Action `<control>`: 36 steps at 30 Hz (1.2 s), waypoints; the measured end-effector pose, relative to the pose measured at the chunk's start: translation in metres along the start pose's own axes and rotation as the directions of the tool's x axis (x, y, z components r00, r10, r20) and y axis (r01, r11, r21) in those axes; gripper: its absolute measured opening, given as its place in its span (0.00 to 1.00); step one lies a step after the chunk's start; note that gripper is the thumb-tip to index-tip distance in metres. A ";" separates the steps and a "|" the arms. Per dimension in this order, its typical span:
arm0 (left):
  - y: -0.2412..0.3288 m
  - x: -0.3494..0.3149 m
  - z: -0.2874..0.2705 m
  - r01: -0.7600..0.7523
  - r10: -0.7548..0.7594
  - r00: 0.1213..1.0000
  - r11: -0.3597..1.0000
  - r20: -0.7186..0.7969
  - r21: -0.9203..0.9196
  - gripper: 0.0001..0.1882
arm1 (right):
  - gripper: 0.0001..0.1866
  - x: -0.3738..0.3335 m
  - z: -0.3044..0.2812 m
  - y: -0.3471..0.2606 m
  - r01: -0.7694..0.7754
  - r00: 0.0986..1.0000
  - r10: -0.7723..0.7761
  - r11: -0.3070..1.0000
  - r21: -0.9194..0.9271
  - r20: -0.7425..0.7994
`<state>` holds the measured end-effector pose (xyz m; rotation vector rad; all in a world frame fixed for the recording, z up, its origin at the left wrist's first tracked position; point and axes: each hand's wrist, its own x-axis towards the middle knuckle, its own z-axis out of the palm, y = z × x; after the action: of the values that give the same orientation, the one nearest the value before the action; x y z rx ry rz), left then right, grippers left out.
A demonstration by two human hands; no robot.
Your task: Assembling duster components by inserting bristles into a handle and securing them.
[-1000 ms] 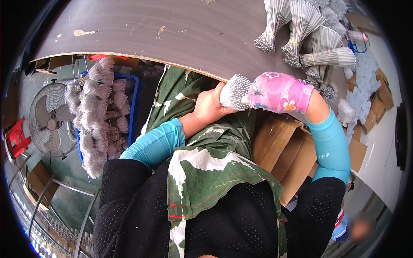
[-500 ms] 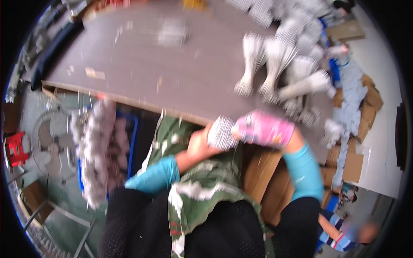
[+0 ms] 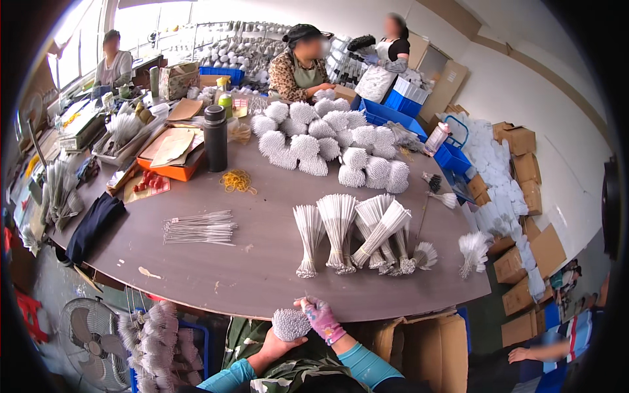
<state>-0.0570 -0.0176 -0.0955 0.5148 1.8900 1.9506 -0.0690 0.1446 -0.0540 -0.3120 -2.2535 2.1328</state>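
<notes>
My left hand (image 3: 278, 347), bare, is wrapped round a bundle of thin white stems (image 3: 291, 324). The bundle's dense round end of small white tips faces up, just off the table's near edge. Close beside it on the right, my right hand (image 3: 322, 319) wears a pink patterned glove with bare fingertips. Its thumb and fingers are drawn together; whatever they pinch is too small to make out. Several tied bundles of white stems (image 3: 337, 229) lie ahead on the brown table (image 3: 262, 288). Loose white stems (image 3: 200, 229) are spread flat to the left.
Many round-ended bundles (image 3: 308, 134) are heaped at the back. A dark flask (image 3: 215, 139), an orange tray (image 3: 171, 169) and yellow rubber bands (image 3: 238, 181) stand left of them. An open carton (image 3: 429, 350) is below right; a fan (image 3: 95, 340) stands lower left. Other people are beyond the table.
The view has tilted up, bringing the far table and other people into sight. My left hand still holds the bundle; my right hand stays beside it, now slightly apart from its top.
</notes>
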 end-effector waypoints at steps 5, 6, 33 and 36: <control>0.010 0.008 0.000 0.103 -0.102 0.993 0.995 0.058 -0.009 0.34 | 0.12 0.011 -0.007 -0.010 -0.105 0.994 0.105 0.994 -0.007 0.021; 0.008 0.007 -0.001 0.118 -0.119 0.990 0.993 0.075 0.019 0.34 | 0.12 0.009 -0.005 -0.012 -0.046 0.998 0.046 0.999 0.003 0.030; -0.004 0.000 -0.001 0.106 -0.102 0.993 0.992 0.060 -0.075 0.31 | 0.08 0.002 -0.002 -0.004 0.055 0.998 -0.055 0.998 -0.015 0.011; -0.002 -0.001 0.000 0.129 -0.120 0.988 0.988 0.099 -0.087 0.36 | 0.08 0.000 -0.003 -0.001 -0.042 0.999 0.042 0.999 -0.001 -0.010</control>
<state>-0.0557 -0.0181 -0.0975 0.4417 1.7218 1.8899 -0.0690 0.1472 -0.0526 -0.3723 -2.2632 2.1451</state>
